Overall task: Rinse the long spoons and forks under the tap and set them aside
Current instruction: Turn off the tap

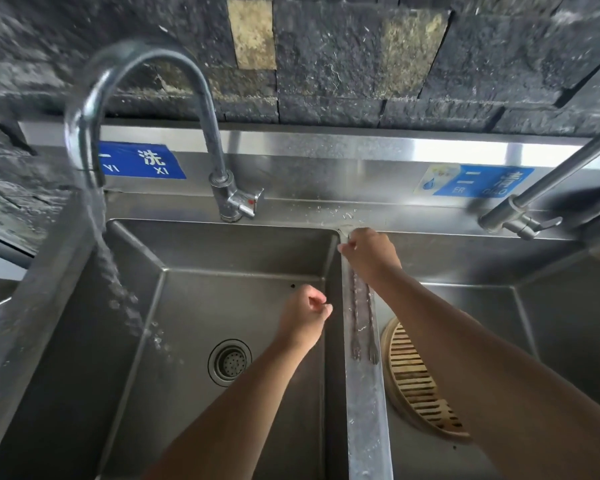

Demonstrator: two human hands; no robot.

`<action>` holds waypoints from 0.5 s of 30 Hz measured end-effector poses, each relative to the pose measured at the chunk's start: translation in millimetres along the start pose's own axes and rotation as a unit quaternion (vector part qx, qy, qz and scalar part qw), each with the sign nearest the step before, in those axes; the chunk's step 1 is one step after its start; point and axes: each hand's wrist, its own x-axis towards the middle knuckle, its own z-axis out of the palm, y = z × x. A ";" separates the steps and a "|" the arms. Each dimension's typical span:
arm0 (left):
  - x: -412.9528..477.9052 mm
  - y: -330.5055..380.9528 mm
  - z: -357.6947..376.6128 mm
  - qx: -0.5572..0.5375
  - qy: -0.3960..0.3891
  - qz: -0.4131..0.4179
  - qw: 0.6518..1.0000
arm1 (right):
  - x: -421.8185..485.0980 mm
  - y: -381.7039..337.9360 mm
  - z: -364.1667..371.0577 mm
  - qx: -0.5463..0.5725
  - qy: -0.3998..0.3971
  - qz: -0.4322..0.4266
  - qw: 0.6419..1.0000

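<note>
Two long thin forks (362,323) lie side by side along the steel divider (366,403) between the two sink basins, tines toward me. My right hand (369,252) rests at their far handle ends near the back of the divider, fingers curled down on them. My left hand (307,315) hovers over the left basin just left of the divider, curled in a loose fist with nothing visible in it. The gooseneck tap (118,84) arches over the left side, and its water stream (118,289) falls into the left basin.
The left basin has a round drain strainer (230,362) at its bottom. A round bamboo steamer tray (420,382) lies in the right basin under my right forearm. A second tap (534,199) stands at the back right. Blue labels are stuck on the steel backsplash.
</note>
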 end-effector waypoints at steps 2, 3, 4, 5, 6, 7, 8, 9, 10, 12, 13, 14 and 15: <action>6.7 3.0 -23.1 0.003 0.010 0.008 1.000 | -1.4 -18.1 0.2 0.013 -0.014 -0.035 0.999; 10.8 4.9 -35.6 0.001 0.017 0.012 1.000 | -2.4 -27.9 1.0 0.023 -0.018 -0.048 0.998; 15.5 7.1 -48.4 -0.001 0.025 0.017 1.000 | -3.3 -38.0 2.0 0.037 -0.022 -0.055 0.998; 20.2 9.1 -61.3 0.001 0.033 0.021 0.999 | -3.8 -47.9 3.5 0.052 -0.027 -0.057 0.997; 25.1 10.7 -73.6 0.006 0.040 0.026 0.999 | -4.5 -57.6 5.8 0.062 -0.030 -0.058 0.996; 29.8 11.7 -84.9 0.012 0.046 0.031 0.998 | -4.9 -66.5 8.5 0.071 -0.032 -0.057 0.995; 34.5 12.4 -94.7 0.014 0.049 0.035 0.998 | -5.6 -74.1 11.1 0.080 -0.033 -0.054 0.995; 39.3 13.0 -103.5 0.012 0.052 0.037 0.998 | -5.6 -81.1 13.5 0.094 -0.032 -0.050 0.994; 44.6 13.3 -111.6 0.006 0.056 0.039 0.998 | -5.6 -87.8 15.7 0.113 -0.031 -0.048 0.992; 57.1 13.5 -127.4 0.000 0.077 0.043 0.996 | -3.1 -100.2 20.4 0.148 -0.027 -0.054 0.987; 64.2 14.1 -135.7 -0.001 0.095 0.048 0.994 | -1.2 -106.5 22.5 0.161 -0.020 -0.058 0.985; 71.7 14.8 -144.4 -0.005 0.119 0.055 0.991 | 1.2 -113.2 24.7 0.177 -0.011 -0.059 0.982; 79.5 16.1 -153.6 -0.011 0.142 0.065 0.988 | 4.1 -120.1 27.2 0.197 -0.006 -0.056 0.979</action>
